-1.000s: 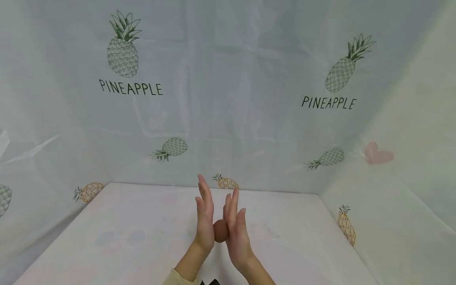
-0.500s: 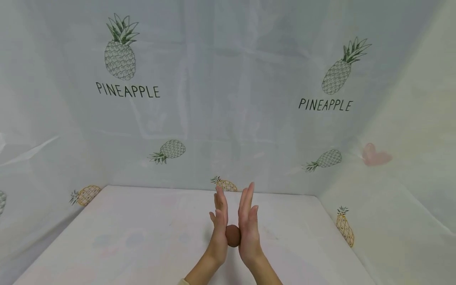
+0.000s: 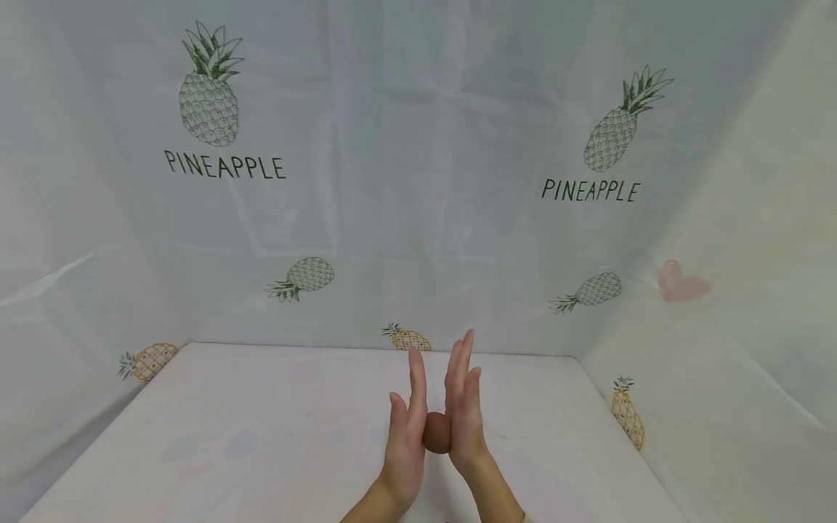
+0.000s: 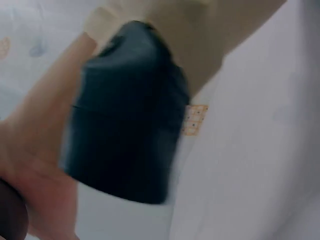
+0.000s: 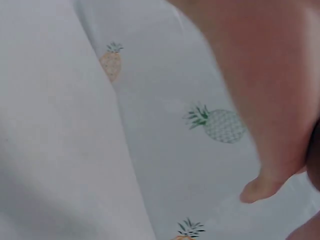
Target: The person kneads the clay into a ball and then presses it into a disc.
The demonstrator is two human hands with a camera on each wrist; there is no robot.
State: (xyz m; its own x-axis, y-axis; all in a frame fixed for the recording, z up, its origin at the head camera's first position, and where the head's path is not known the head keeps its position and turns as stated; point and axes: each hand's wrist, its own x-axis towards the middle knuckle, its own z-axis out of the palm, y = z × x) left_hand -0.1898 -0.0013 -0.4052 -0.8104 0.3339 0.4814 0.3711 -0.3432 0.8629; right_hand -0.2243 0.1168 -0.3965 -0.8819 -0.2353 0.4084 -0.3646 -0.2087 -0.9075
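Palms of left hand (image 3: 404, 443) and right hand (image 3: 466, 414) press brown ball (image 3: 436, 433).

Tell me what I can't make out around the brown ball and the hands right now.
- Brown ball: head view shows only a sliver, the rest hidden between the left hand and right hand.
- Left wrist view: a blurred dark block covers the middle; ball cut off at the corner.
- Right wrist view: palm blurred, fingertips out of frame.
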